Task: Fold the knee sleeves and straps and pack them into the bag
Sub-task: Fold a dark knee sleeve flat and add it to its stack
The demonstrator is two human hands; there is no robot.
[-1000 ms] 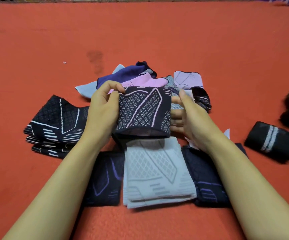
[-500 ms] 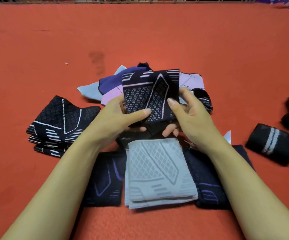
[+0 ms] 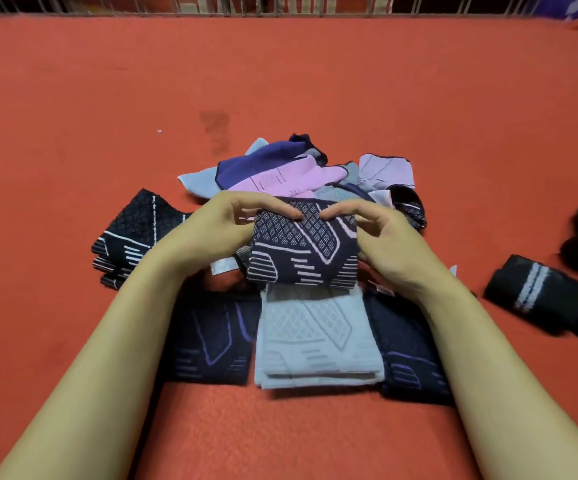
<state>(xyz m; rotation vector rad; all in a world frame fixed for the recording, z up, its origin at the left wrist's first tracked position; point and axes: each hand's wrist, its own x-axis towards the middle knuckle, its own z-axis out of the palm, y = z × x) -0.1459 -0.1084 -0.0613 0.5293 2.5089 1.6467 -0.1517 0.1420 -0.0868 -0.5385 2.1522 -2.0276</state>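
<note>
The dark navy knitted knee sleeve with pink lines and a diamond pattern (image 3: 303, 247) is up off the floor, in the middle, held over the folded piles. The left hand (image 3: 207, 230) grips its left edge, and the right hand (image 3: 389, 239) grips its right edge. Fingertips of both hands curl over the top edge and nearly meet there.

This looks like the folding step. The sleeve seems bent over on itself, and the hands look to be squaring it up. Next, it likely needs to be pressed flat and laid on a pile, with the edges kept lined up so it does not spring open.

Just below it lies a stack of pale grey folded knee sleeves (image 3: 318, 341). A dark navy folded sleeve with purple lines (image 3: 211, 337) lies on the left of that stack, and another dark one (image 3: 408, 348) on the right. Further left is a pile of black sleeves with white lines (image 3: 131, 237). Behind the hands is a loose heap of pink, purple and light blue sleeves (image 3: 280, 171), not folded yet. Off to the right lies a black rolled strap with grey stripes (image 3: 537, 289).

No bag can be seen, so packing has not begun.

Everything rests on a wide red-orange carpet (image 3: 315, 81). A metal rail (image 3: 280, 5) runs along the far edge.
</note>
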